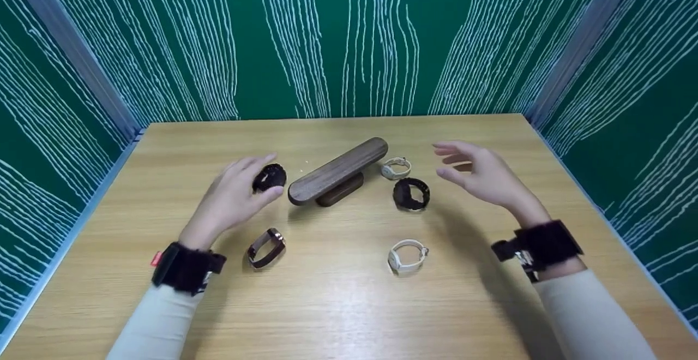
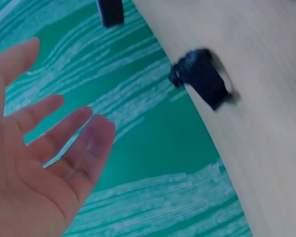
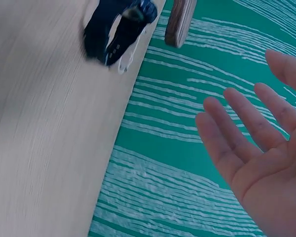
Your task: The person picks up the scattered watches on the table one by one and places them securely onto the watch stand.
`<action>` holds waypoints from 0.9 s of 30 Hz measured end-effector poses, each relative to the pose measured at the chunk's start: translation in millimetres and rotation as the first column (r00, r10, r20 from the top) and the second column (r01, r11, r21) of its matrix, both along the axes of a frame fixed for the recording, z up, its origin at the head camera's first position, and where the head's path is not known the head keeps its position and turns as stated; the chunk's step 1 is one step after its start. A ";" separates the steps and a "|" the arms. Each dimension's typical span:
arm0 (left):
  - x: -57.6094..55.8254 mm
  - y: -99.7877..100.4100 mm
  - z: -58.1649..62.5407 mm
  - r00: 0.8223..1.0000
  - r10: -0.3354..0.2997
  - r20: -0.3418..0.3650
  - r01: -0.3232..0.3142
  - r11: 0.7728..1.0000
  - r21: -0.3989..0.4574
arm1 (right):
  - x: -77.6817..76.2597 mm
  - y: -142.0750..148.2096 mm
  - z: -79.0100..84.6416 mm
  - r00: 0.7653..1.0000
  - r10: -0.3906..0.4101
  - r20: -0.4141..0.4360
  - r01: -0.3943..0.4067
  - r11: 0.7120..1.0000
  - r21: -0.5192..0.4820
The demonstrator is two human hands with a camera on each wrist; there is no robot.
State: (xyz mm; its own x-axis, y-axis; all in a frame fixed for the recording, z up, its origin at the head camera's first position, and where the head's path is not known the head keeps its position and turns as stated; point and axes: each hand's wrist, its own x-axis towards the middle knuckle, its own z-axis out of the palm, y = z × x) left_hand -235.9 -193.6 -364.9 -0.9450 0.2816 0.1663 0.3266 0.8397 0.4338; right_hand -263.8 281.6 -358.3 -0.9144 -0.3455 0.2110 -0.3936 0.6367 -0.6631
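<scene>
My left hand point(image 1: 229, 193) hovers over the left of the table, fingers spread and holding nothing. Past its fingertips in the head view lies a black wristwatch point(image 1: 276, 174), partly covered by the hand. My right hand point(image 1: 485, 174) is in the air at the right, fingers loosely bent with nothing in them. Nearest to it are a black wristwatch point(image 1: 403, 193) and a small pale wristwatch point(image 1: 388, 172). Between the hands stands a dark wooden watch stand point(image 1: 338, 172), its rounded bar slanting up to the right. Both wrist views show relaxed, bare palms.
A brown-strapped watch point(image 1: 274, 255) lies on the table point(image 1: 338, 311) below my left hand. A white watch point(image 1: 396, 262) sits at the front right of centre. Green panels point(image 1: 338, 38) with white wavy lines enclose the table at the back and sides.
</scene>
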 end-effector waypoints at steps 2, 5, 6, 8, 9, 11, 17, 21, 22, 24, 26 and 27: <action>-4.9 8.6 -0.9 0.999 -0.027 0.020 0.027 1.000 0.011 | -6.4 -7.4 0.8 1.000 0.021 0.015 -0.021 1.000 -0.014; -12.1 21.5 -3.5 0.998 -0.059 0.038 0.058 0.998 0.027 | -15.6 -17.8 0.9 0.998 0.030 0.046 -0.028 0.999 -0.039; -14.3 25.8 -4.6 0.997 -0.064 0.043 0.063 0.998 0.029 | -18.5 -20.7 0.2 0.998 0.031 0.057 -0.028 0.998 -0.049; -18.3 34.2 -7.1 0.996 -0.071 0.053 0.070 0.997 0.026 | -23.7 -25.7 -2.7 0.997 0.029 0.078 -0.024 0.997 -0.067; -19.8 38.3 -8.3 0.996 -0.073 0.060 0.072 0.997 0.023 | -26.0 -27.9 -4.6 0.996 0.029 0.089 -0.023 0.997 -0.077; -21.9 45.5 -11.6 0.995 -0.069 0.074 0.068 0.998 0.013 | -29.9 -31.5 -9.7 0.994 0.031 0.105 -0.022 0.996 -0.088; -25.0 58.4 -20.5 0.997 -0.054 0.061 0.056 0.998 -0.038 | -38.0 -39.0 -27.1 0.993 0.029 0.115 -0.020 0.996 -0.085; -27.8 60.9 -23.3 0.998 -0.059 0.029 0.061 0.996 -0.063 | -39.9 -41.9 -35.4 0.992 0.034 0.118 -0.023 0.995 -0.092; -28.5 61.4 -23.8 0.998 -0.063 0.020 0.064 0.996 -0.066 | -40.4 -42.2 -37.1 0.992 0.032 0.121 -0.021 0.996 -0.091; -30.2 62.0 -25.1 0.997 -0.074 0.000 0.074 0.994 -0.076 | -41.0 -43.0 -39.7 0.992 0.032 0.125 -0.021 0.995 -0.094; -31.4 62.6 -26.4 0.996 -0.084 -0.018 0.082 0.993 -0.084 | -41.8 -43.7 -41.5 0.991 0.033 0.129 -0.022 0.996 -0.087; -32.0 62.8 -27.3 0.996 -0.088 -0.026 0.086 0.993 -0.087 | -42.0 -44.1 -41.9 0.991 0.033 0.130 -0.023 0.996 -0.083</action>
State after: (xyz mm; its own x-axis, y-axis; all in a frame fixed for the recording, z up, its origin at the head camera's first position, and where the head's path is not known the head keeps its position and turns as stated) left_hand -267.8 -130.7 -392.2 -0.9113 0.3770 0.1654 0.4116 0.8413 0.3504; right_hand -305.7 237.5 -400.2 -0.9262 -0.3581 0.1178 -0.3164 0.5686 -0.7593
